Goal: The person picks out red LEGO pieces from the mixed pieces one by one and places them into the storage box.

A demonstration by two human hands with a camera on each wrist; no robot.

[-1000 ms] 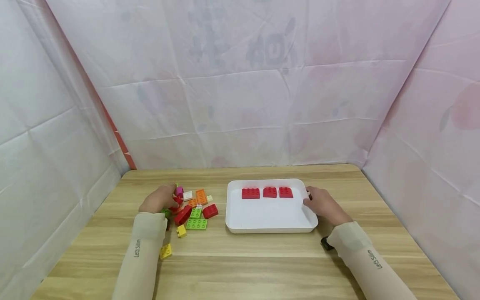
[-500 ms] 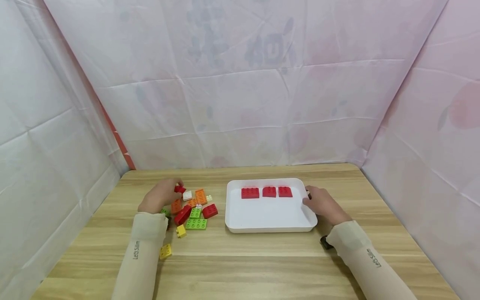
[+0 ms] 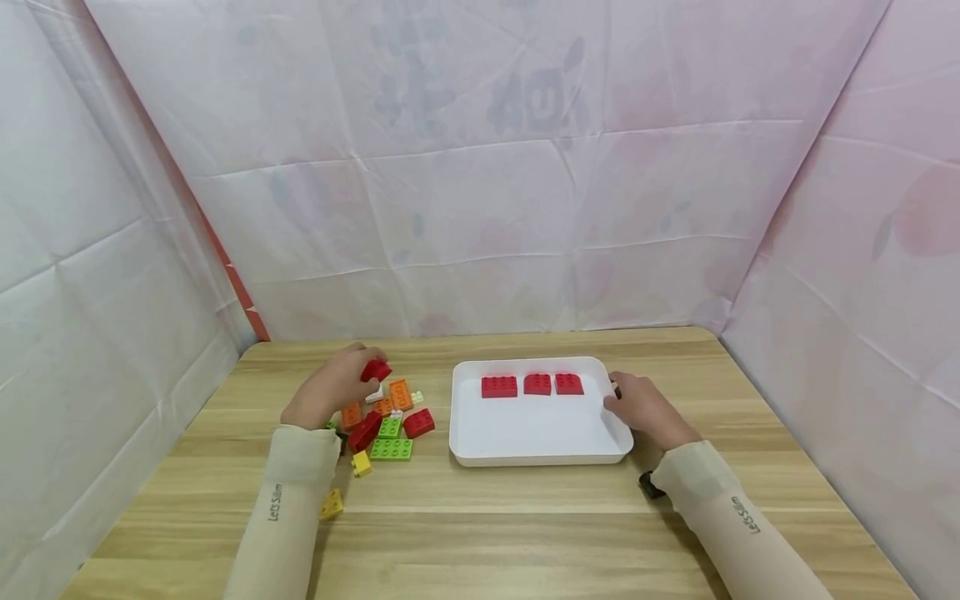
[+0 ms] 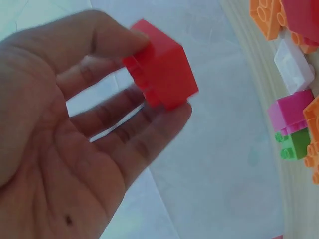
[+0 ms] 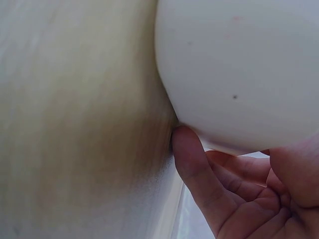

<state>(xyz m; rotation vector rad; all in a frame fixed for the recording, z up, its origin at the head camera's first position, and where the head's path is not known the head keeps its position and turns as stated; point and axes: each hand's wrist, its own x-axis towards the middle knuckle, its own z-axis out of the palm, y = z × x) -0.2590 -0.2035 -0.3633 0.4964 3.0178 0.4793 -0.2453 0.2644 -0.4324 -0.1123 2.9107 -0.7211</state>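
Observation:
Between thumb and fingertips, my left hand (image 3: 330, 390) pinches a red toy building brick (image 3: 376, 371) at the far side of a loose pile. The left wrist view shows this red brick (image 4: 169, 64) close up, its studs turned toward the palm. My right hand (image 3: 651, 410) grips the right rim of a white tray (image 3: 540, 437), thumb over the edge and fingers outside. Seen from the right wrist, the fingers (image 5: 192, 154) rest against the tray's outer wall. Inside the tray, three red bricks (image 3: 499, 387) stand in a row along the back.
Loose bricks lie left of the tray: a green one (image 3: 392, 450), two more red ones (image 3: 418, 422), several orange ones (image 3: 401, 395) and a small yellow one (image 3: 362, 463). Another yellow brick (image 3: 332, 504) sits nearer, beside the left sleeve. Draped white sheets (image 3: 465, 208) enclose the table.
My left hand has picked the red brick out of the pile and moved it up and to the right. The right hand stays on the tray's rim.

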